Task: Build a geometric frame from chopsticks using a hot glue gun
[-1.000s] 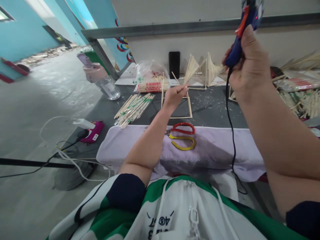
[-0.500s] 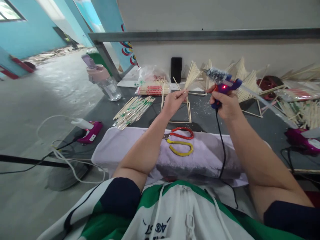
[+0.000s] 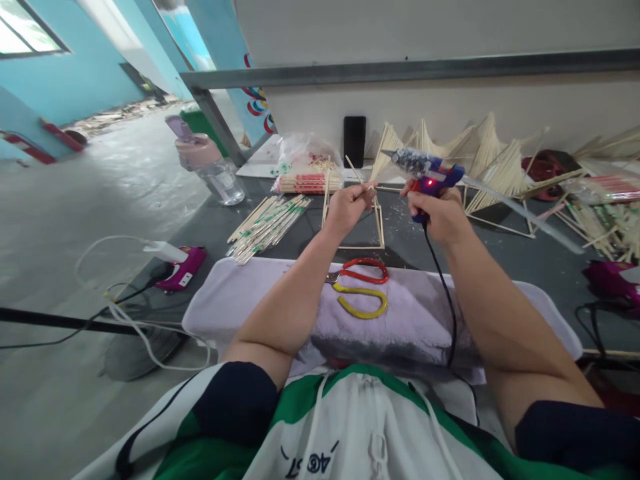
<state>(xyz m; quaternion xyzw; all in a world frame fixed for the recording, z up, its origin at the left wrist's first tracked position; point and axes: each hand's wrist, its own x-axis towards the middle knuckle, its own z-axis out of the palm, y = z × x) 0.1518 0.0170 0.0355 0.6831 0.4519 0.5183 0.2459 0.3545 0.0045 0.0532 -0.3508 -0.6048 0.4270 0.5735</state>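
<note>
My right hand (image 3: 441,212) is wrapped round the handle of a blue and orange glue gun (image 3: 434,175) with a lit red light. Its nozzle points left, close to a fan of thin wooden sticks (image 3: 384,148). A long clear glue stick (image 3: 525,210) trails out of its back. With closed fingertips, my left hand (image 3: 345,208) pinches the top of a frame of wooden sticks (image 3: 383,230) standing on the dark table; the exact stick held is hidden. Below the hands, red and yellow-handled scissors (image 3: 363,283) lie on a lilac towel (image 3: 280,287).
Wrapped chopsticks (image 3: 270,225) lie left of the frame, with a bagged pack (image 3: 310,181) behind. A bottle (image 3: 213,170) and magenta power socket (image 3: 181,268) stand left. A phone (image 3: 354,141) leans at the back; fanned stick structures (image 3: 493,163) stand right. The gun's black cord (image 3: 443,287) crosses the towel.
My right hand has moved the glue gun left, bringing its nozzle nearer to my left hand and the stick fan. My left hand keeps its pinch in nearly the same place.
</note>
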